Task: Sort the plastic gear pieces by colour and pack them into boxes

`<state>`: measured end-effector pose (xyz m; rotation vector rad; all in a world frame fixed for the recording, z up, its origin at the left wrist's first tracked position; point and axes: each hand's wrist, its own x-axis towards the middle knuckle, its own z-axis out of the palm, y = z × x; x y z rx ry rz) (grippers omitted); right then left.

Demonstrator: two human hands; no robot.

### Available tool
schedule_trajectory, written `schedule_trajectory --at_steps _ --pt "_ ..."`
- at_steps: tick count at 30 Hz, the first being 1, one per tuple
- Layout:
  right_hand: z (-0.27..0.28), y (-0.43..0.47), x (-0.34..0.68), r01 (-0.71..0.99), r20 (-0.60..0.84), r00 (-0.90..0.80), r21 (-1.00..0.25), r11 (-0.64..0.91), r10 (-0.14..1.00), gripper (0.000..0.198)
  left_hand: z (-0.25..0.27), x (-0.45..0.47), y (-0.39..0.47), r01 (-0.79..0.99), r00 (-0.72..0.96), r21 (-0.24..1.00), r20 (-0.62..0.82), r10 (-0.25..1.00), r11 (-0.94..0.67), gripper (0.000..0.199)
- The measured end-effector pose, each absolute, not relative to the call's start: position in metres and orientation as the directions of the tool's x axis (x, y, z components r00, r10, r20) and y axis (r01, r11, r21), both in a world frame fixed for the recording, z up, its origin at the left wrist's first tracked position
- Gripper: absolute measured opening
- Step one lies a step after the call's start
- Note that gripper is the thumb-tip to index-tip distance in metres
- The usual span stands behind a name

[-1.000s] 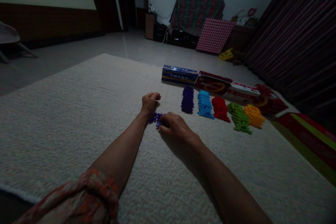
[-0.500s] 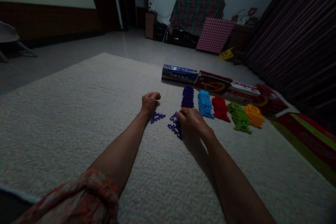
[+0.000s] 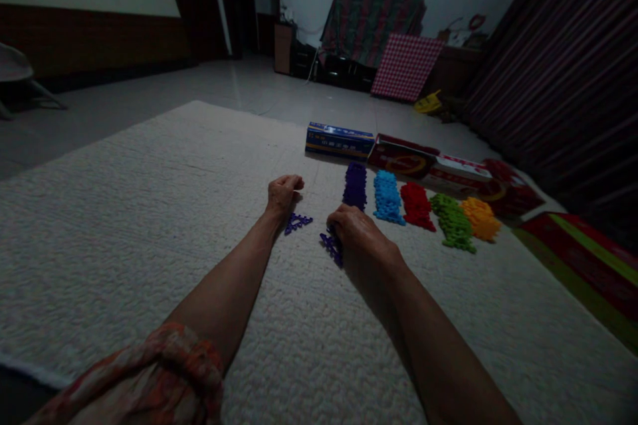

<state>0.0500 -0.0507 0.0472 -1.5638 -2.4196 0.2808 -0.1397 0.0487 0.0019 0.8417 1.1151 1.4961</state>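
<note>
My left hand (image 3: 284, 194) rests on the pale quilted mat (image 3: 139, 212) with its fingers curled closed; I see nothing in them. Just below it lies a flat purple plastic piece with a triangular outline and knobbed edges (image 3: 298, 222). To the right, my right hand (image 3: 356, 229) is closed on a similar purple interlocking piece (image 3: 331, 247), which is partly hidden under the fingers. Behind the right hand runs a row of purple pieces (image 3: 355, 182), its near end covered by the hand.
Rows of blue (image 3: 387, 196), red (image 3: 417, 204), green (image 3: 452, 222) and orange (image 3: 480, 218) pieces extend rightward. A blue box (image 3: 339, 141), dark red boxes (image 3: 405, 156) and a red-green box (image 3: 588, 265) line the mat's far and right sides.
My right hand has shifted slightly left over the purple piece under it, covering more of it. The left hand stays in place.
</note>
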Motion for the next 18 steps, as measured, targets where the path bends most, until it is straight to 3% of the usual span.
schedule_trajectory --at_steps 5,18 --pt "0.053 -0.047 0.054 0.917 -0.003 -0.367 -0.173 0.361 0.930 0.026 0.002 -0.140 0.049 -0.308 -0.213 0.950 -0.028 0.977 -0.040 0.021" --pt "0.059 -0.040 0.077 0.915 -0.150 -0.326 -0.299 0.272 0.933 0.027 0.006 -0.139 0.046 -0.313 -0.210 0.950 -0.049 0.976 -0.020 0.019"
